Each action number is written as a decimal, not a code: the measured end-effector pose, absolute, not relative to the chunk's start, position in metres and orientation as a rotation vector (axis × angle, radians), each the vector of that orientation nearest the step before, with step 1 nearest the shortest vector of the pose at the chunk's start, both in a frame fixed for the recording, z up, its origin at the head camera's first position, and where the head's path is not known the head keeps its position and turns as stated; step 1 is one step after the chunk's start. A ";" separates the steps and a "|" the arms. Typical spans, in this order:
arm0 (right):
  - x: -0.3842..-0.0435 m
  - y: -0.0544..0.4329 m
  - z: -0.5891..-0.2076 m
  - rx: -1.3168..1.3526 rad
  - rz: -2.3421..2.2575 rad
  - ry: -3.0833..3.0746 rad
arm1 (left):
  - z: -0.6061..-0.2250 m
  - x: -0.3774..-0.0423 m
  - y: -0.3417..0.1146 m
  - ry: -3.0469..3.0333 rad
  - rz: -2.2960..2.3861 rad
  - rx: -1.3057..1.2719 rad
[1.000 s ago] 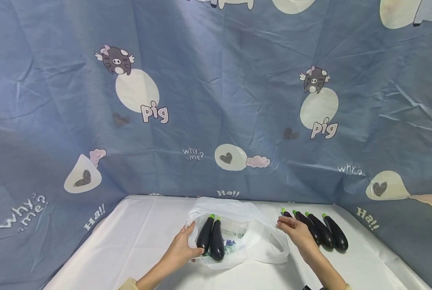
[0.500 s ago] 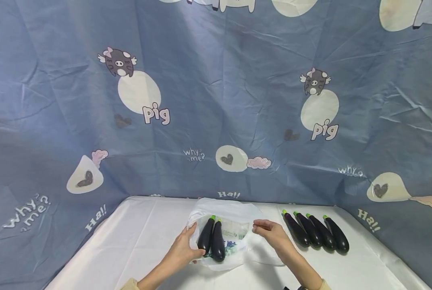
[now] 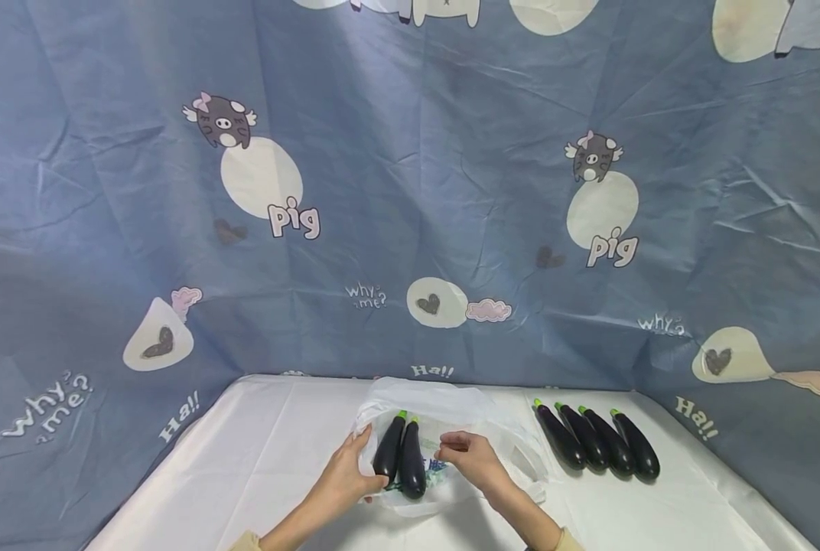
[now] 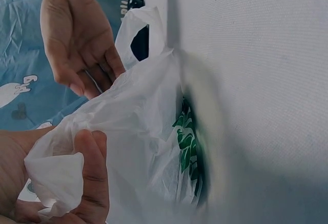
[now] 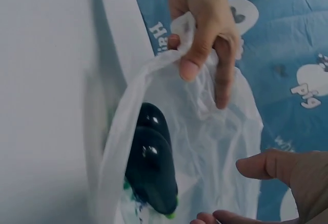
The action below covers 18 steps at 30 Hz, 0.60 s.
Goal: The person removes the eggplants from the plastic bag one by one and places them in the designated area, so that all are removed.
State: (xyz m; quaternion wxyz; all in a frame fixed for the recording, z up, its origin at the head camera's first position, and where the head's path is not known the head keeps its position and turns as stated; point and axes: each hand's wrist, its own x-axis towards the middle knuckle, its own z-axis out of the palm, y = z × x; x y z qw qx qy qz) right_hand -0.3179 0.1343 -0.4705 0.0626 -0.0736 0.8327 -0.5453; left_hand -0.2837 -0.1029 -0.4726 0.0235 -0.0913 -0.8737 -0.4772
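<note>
A white plastic bag lies on the table with its mouth toward me. Inside it are two dark eggplants side by side, their green stems pointing away. My left hand grips the bag's left rim; in the left wrist view, bunched plastic is held between the thumb and fingers. Over the bag's right part hovers my right hand, fingers loosely bent and holding nothing. The right wrist view shows its thumb apart from the fingers at the bag's mouth.
Several more eggplants lie in a row on the right of the white-covered table. A blue patterned cloth hangs behind the table and along its sides.
My right hand has moved left from near the row of eggplants to over the bag. The left hand keeps its grip on the rim, and the eggplants stay put.
</note>
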 end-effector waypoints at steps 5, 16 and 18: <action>-0.320 0.120 -0.474 -0.190 -1.623 2.530 | -0.473 -0.283 -0.104 -2.697 -1.484 -0.293; -0.321 0.098 -0.481 -0.165 -1.635 2.576 | -0.473 -0.284 -0.104 -2.704 -1.507 -0.301; -0.322 0.095 -0.484 -0.160 -1.629 2.593 | -0.473 -0.284 -0.104 -2.699 -1.502 -0.311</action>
